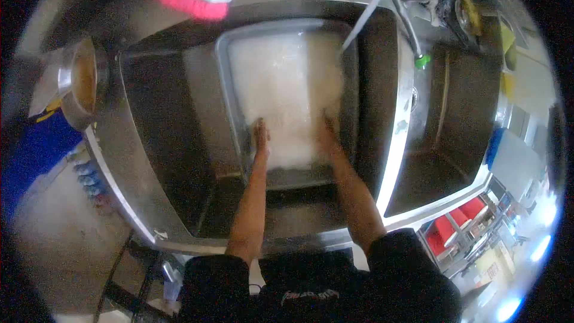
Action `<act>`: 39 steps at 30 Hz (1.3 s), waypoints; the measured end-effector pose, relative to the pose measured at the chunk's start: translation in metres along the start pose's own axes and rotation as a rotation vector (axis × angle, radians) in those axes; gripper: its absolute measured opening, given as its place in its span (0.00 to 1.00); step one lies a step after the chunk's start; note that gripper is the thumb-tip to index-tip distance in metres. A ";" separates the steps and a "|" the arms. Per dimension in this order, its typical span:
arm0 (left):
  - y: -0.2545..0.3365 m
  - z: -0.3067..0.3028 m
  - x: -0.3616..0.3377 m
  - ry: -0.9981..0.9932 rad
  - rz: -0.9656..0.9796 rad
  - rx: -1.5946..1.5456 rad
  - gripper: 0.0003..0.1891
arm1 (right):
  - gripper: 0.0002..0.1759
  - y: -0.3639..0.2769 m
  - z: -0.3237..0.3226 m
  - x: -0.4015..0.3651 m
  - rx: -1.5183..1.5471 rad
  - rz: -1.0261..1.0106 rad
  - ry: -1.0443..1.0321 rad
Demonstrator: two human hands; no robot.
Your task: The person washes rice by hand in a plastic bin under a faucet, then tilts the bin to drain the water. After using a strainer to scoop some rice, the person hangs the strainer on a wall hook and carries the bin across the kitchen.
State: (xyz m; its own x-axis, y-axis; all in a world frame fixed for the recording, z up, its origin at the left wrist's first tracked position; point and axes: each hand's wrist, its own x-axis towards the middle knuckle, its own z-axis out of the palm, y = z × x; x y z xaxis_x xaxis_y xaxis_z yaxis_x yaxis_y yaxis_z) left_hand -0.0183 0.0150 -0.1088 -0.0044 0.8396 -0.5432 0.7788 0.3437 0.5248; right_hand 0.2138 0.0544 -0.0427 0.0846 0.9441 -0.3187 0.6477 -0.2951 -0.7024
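Observation:
A grey rectangular tub [224, 78] stands in the left sink basin. It holds a pale white mass [281, 93] with a shiny, wet-looking surface; whether this is rice, cloudy water or both, I cannot make out. At the near left part of the mass, my left hand [262, 136] is held edge-on with its fingers stretched forward, seemingly holding nothing. Across from it, my right hand [327, 136] reaches into the near right part; motion smears its fingers, and their tips are hidden or blurred. Both forearms come over the sink's front edge.
A pink-bristled brush [190, 1] lies behind the sink. A tap pipe [406, 21] with a green tip [423, 61] and a pale hose [368, 15] hang near the divider [396, 143]. Metal bowls [81, 84] sit at left; a second basin [442, 179] is right.

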 end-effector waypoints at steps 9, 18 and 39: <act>0.095 -0.097 -0.048 0.024 0.167 -0.194 0.17 | 0.23 0.000 -0.022 -0.018 0.242 -0.092 -0.209; 0.058 -0.030 0.093 0.134 0.249 0.353 0.14 | 0.21 -0.017 -0.002 0.082 -0.169 -0.210 -0.021; 0.072 -0.073 0.149 0.202 0.463 0.273 0.18 | 0.27 -0.053 -0.016 0.129 -0.449 -0.347 -0.122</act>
State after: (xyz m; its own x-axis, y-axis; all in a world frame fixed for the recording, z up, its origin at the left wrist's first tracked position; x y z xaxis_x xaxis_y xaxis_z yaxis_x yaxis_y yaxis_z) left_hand -0.0087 0.1957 -0.1040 0.2767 0.9496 -0.1473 0.8617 -0.1774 0.4754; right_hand 0.2023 0.1938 -0.0362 -0.2604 0.9429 -0.2078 0.8822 0.1449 -0.4480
